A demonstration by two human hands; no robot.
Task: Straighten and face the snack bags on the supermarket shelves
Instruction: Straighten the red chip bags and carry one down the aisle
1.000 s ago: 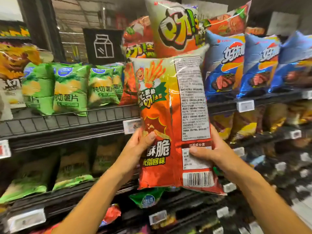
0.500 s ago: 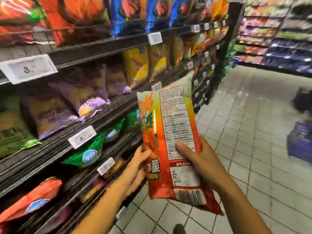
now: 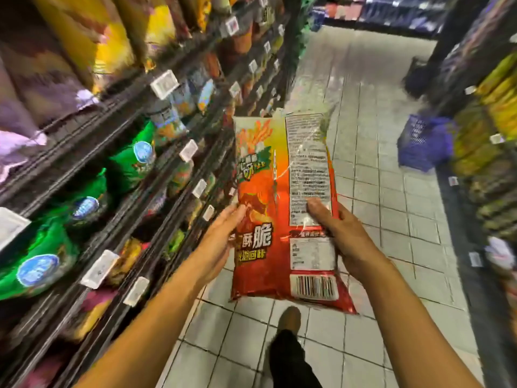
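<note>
Both hands hold a large orange-red snack bag (image 3: 268,247) upright over the aisle floor, its back side with the white text panel and barcode facing me. My left hand (image 3: 223,239) grips its left edge about halfway up. My right hand (image 3: 344,236) clasps the right edge, thumb across the text panel. The snack shelves (image 3: 117,152) run along my left, with green bags (image 3: 39,264) on a lower tier and purple and yellow bags higher up. The bag is apart from the shelves.
White price tags (image 3: 99,268) line the shelf edges. A tiled aisle floor (image 3: 377,191) stretches ahead. A blue basket (image 3: 419,141) sits on the floor at right, beside another shelf unit (image 3: 492,135). My shoe (image 3: 289,320) shows below the bag.
The view has swung right and down from the shelf front to the aisle floor. The bag came down with both hands still on it, away from the shelf.
</note>
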